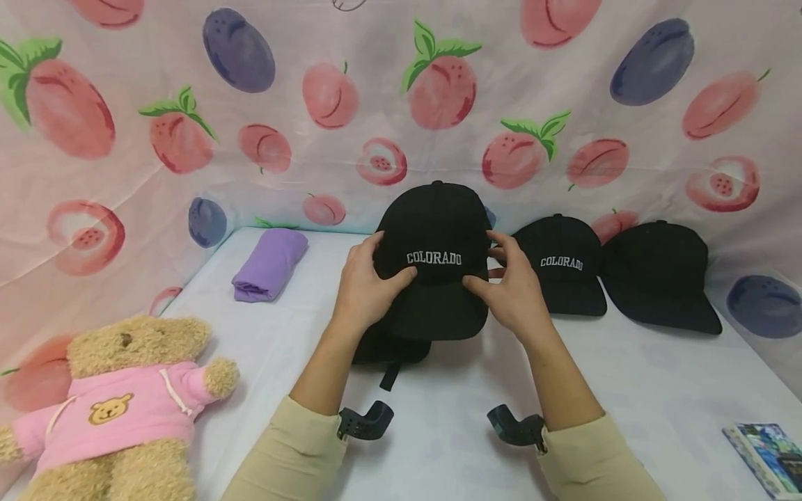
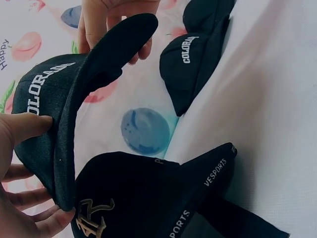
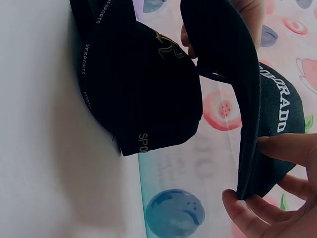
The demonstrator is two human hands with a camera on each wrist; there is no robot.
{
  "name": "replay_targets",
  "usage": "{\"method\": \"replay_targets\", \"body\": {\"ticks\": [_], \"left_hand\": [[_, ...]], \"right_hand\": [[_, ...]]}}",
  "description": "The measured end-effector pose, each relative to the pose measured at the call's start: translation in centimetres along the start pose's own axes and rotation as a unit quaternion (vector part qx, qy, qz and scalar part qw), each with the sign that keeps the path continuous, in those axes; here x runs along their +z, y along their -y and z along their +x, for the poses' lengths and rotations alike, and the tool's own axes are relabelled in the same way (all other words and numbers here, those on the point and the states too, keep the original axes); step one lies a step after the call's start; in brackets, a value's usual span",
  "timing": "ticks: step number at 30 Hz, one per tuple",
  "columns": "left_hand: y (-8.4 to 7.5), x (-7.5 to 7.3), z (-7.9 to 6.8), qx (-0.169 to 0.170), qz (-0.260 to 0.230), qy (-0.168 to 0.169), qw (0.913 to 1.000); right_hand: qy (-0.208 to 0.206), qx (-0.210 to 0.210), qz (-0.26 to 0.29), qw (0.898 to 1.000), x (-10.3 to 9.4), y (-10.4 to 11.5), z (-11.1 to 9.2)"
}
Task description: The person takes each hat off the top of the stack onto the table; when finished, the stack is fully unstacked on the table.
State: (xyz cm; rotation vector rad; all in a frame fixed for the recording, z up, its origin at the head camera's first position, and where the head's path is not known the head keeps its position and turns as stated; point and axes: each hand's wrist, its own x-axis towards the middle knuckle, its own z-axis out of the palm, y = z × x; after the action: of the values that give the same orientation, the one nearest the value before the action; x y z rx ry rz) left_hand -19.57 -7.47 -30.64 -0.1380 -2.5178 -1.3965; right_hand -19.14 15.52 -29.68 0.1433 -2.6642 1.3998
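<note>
A black cap with white COLORADO lettering [image 1: 434, 223] is held up between both hands, its brim toward me. My left hand [image 1: 368, 289] grips its left side, with the thumb on the front just above the brim. The right hand [image 1: 512, 289] pinches the opposite side in the same way. Below and behind it sits another black cap [image 1: 388, 350], mostly hidden in the head view, with a strap end sticking out. In the left wrist view this lower cap [image 2: 133, 183] shows a gold emblem and VESPORTS lettering along its edge.
At the back right stand a second COLORADO cap [image 1: 557, 243] and a plain black cap [image 1: 658, 271]. A folded purple cloth [image 1: 269, 266] lies at the back left. A teddy bear in a pink hoodie [image 1: 119, 410] is at the left, a small book [image 1: 767, 459] at the right front.
</note>
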Motion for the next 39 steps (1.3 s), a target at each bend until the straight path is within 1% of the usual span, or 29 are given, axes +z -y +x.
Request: {"method": "replay_targets", "body": {"ticks": [10,17,22,27,34,39], "left_hand": [[-0.5,0.2,0.5,0.014,0.004,0.011,0.9998],[-0.5,0.3,0.6,0.009,0.007,0.014,0.9998],[-0.6,0.8,1.0,0.018,0.001,0.019,0.9997],[-0.8,1.5,1.4,0.014,0.001,0.031,0.9994],[-1.5,2.3,1.8,0.005,-0.004,0.05,0.9987],[-1.9,3.0,2.0,0.005,0.0,0.063,0.998]], "right_hand": [[-0.023,-0.011,-0.015,1.0,-0.5,0.0,0.0],[-0.028,-0.023,-0.032,0.999,-0.5,0.0,0.0],[-0.042,-0.028,-0.038,0.998,-1.0,-0.2,0.1],[-0.043,-0.024,-0.037,0.998,-1.4,-0.6,0.0],[-0.045,-0.021,-0.042,0.998,-2.3,-1.1,-0.1],[-0.05,-0.015,-0.045,0.998,-3.0,-1.7,-0.3]]}}
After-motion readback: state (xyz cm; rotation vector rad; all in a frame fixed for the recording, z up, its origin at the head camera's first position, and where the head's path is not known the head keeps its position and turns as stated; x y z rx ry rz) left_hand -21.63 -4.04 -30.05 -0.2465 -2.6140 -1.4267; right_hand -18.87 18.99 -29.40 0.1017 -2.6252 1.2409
